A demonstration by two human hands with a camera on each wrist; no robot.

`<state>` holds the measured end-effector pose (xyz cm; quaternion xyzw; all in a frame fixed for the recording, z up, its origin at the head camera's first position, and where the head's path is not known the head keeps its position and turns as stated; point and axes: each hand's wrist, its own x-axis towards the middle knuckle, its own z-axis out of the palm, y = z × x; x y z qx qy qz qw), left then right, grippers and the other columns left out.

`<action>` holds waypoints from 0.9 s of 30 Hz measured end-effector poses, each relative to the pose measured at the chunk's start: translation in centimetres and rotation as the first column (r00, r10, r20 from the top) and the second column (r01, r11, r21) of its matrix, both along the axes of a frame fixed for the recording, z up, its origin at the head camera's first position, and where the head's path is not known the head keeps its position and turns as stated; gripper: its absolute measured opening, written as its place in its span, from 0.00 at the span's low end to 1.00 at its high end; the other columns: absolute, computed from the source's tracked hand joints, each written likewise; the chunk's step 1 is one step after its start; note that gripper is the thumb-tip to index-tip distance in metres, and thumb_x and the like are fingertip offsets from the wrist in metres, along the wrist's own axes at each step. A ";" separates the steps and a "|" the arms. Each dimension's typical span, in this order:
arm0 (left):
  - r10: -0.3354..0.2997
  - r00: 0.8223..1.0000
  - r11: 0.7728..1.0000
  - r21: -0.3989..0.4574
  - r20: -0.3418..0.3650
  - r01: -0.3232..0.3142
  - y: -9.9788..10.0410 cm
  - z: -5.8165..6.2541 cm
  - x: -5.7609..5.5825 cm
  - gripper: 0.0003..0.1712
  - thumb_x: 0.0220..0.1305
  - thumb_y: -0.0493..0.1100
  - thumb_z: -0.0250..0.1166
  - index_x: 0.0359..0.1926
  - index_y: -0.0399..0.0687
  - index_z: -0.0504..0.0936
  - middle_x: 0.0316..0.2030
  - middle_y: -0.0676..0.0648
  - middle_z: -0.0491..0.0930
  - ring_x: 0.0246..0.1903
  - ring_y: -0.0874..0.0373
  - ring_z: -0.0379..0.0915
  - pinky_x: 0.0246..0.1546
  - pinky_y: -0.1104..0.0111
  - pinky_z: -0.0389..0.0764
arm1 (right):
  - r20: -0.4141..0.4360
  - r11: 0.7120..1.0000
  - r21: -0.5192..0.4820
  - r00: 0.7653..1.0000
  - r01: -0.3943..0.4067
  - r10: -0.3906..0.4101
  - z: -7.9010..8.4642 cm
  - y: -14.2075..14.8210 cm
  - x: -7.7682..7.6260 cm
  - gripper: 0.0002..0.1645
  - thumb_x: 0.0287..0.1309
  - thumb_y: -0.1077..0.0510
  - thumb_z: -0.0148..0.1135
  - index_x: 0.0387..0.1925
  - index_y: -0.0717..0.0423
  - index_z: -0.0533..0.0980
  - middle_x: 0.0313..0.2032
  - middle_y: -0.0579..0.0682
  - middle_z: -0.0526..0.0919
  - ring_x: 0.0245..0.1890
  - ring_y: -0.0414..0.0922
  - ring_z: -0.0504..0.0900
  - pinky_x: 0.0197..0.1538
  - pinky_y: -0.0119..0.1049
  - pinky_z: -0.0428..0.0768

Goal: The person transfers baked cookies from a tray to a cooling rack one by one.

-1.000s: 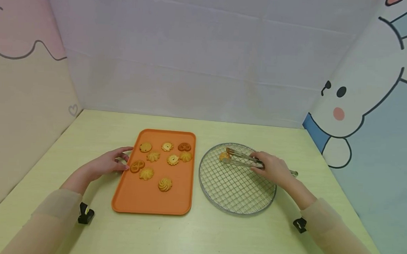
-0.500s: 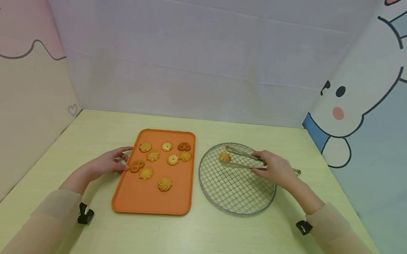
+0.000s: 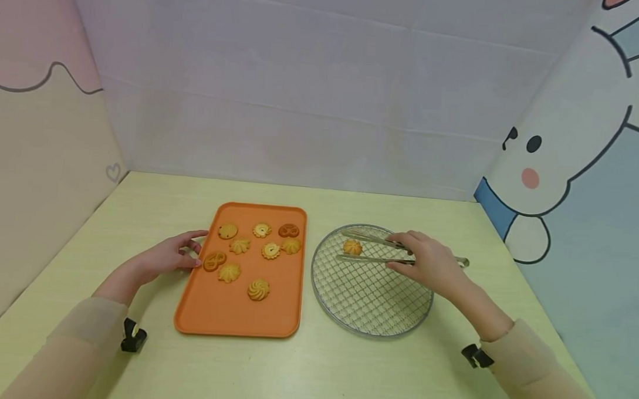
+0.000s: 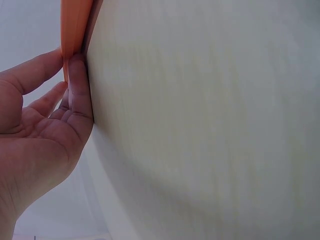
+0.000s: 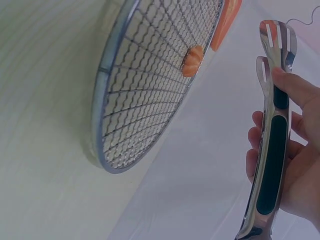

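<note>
My right hand point(image 3: 428, 263) grips metal tongs point(image 5: 272, 165) with dark green handle inlays. Their arms are spread, one on each side of a small golden swirled cookie point(image 3: 352, 247), and do not touch it. That cookie rests on a round wire rack point(image 3: 371, 295), near its upper left. My left hand point(image 3: 164, 257) holds the left rim of an orange tray point(image 3: 231, 320). In the left wrist view, the thumb lies on the tray's edge and a finger point(image 4: 78, 82) reaches between the rim and the table.
Several cookies lie on the tray, among them a pretzel-shaped one point(image 3: 214, 261), a ring-like one point(image 3: 271, 250) and a swirl point(image 3: 259, 289). Tray and rack stand side by side on the pale wood table point(image 3: 340, 376). A white sheet point(image 3: 301, 105) hangs behind, with printed panels at both sides.
The tongs have opened and let go of the golden cookie, which now sits on the rack. My right hand then shifted slightly left. My left hand stays at the tray.
</note>
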<state>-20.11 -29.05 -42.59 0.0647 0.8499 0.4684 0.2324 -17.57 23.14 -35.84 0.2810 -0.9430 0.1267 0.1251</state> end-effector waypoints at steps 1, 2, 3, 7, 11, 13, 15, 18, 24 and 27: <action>0.000 1.000 1.000 0.000 0.000 0.000 0.0 0.0 0.0 0.43 0.61 0.37 0.61 0.72 0.40 0.48 0.48 0.38 0.63 0.40 0.52 0.67 0.36 0.68 0.72 | -0.006 1.000 0.001 1.000 -0.006 0.006 0.3 -0.2 0.0 0.30 0.46 0.47 0.72 0.52 0.52 0.76 0.42 0.51 0.82 0.29 0.43 0.80 0.29 0.38 0.77; 0.001 1.000 1.000 0.000 0.001 -0.001 0.0 0.0 0.0 0.44 0.61 0.37 0.61 0.72 0.41 0.48 0.48 0.38 0.63 0.40 0.52 0.66 0.36 0.68 0.72 | -0.014 1.000 0.002 1.000 -0.015 0.015 0.5 -0.4 0.1 0.30 0.46 0.47 0.72 0.52 0.52 0.76 0.42 0.51 0.82 0.28 0.44 0.80 0.30 0.39 0.77; 0.000 1.000 1.000 0.001 0.001 0.000 0.0 0.0 0.0 0.44 0.61 0.37 0.62 0.72 0.41 0.48 0.48 0.38 0.63 0.40 0.52 0.66 0.36 0.68 0.72 | -0.023 1.000 0.002 0.999 -0.024 0.024 0.7 -0.6 0.1 0.30 0.46 0.47 0.72 0.52 0.53 0.76 0.41 0.51 0.82 0.27 0.44 0.79 0.30 0.39 0.76; 0.003 1.000 1.000 0.004 0.005 -0.003 0.0 0.1 0.1 0.44 0.61 0.37 0.62 0.72 0.41 0.48 0.49 0.38 0.63 0.38 0.53 0.66 0.34 0.68 0.70 | -0.079 0.998 0.008 0.995 -0.064 0.065 1.6 -1.4 0.2 0.31 0.46 0.47 0.72 0.52 0.54 0.77 0.40 0.50 0.82 0.28 0.43 0.78 0.33 0.42 0.75; 0.003 1.000 1.000 -0.002 0.000 -0.003 0.0 0.1 0.1 0.44 0.61 0.38 0.62 0.72 0.41 0.48 0.48 0.38 0.63 0.37 0.53 0.65 0.32 0.69 0.69 | -0.107 0.995 -0.008 0.990 -0.099 0.097 2.3 -2.3 0.2 0.31 0.47 0.47 0.72 0.52 0.54 0.76 0.40 0.49 0.82 0.29 0.42 0.78 0.33 0.40 0.76; 0.002 1.000 1.000 -0.003 -0.002 -0.002 0.0 0.1 0.1 0.44 0.61 0.38 0.62 0.72 0.41 0.48 0.48 0.38 0.63 0.37 0.54 0.65 0.31 0.69 0.68 | -0.105 0.994 -0.016 0.989 -0.107 0.105 2.6 -2.7 0.3 0.31 0.47 0.47 0.72 0.53 0.54 0.76 0.41 0.49 0.82 0.31 0.42 0.79 0.33 0.39 0.77; 0.001 1.000 1.000 0.003 -0.003 -0.001 0.0 0.1 0.1 0.43 0.61 0.38 0.62 0.72 0.41 0.49 0.48 0.39 0.62 0.36 0.55 0.65 0.31 0.69 0.68 | -0.096 0.993 -0.020 0.989 -0.116 0.114 2.9 -3.2 0.4 0.31 0.47 0.47 0.72 0.53 0.53 0.76 0.42 0.48 0.81 0.34 0.43 0.80 0.35 0.39 0.78; -0.004 1.000 1.000 0.013 -0.006 0.004 -0.1 0.1 0.0 0.43 0.61 0.38 0.62 0.72 0.40 0.49 0.47 0.39 0.62 0.35 0.56 0.65 0.31 0.69 0.68 | -0.079 0.991 -0.016 0.988 -0.136 0.134 3.2 -4.0 0.5 0.31 0.48 0.46 0.71 0.54 0.51 0.75 0.42 0.47 0.81 0.37 0.43 0.80 0.37 0.39 0.79; -0.004 1.000 1.000 0.015 -0.002 0.004 -0.1 0.0 0.0 0.44 0.61 0.38 0.63 0.72 0.41 0.48 0.47 0.39 0.62 0.36 0.56 0.65 0.32 0.69 0.69 | -0.062 0.982 0.002 0.980 -0.190 0.190 3.2 -5.6 0.8 0.31 0.48 0.45 0.71 0.54 0.49 0.75 0.42 0.46 0.80 0.38 0.42 0.79 0.37 0.38 0.78; -0.003 1.000 1.000 0.013 0.002 0.003 -0.1 0.0 0.0 0.44 0.61 0.38 0.63 0.72 0.41 0.48 0.47 0.39 0.62 0.36 0.55 0.65 0.32 0.69 0.69 | -0.051 0.979 0.009 0.977 -0.205 0.205 3.1 -6.4 0.9 0.31 0.48 0.44 0.71 0.54 0.49 0.75 0.45 0.45 0.80 0.41 0.43 0.80 0.40 0.40 0.79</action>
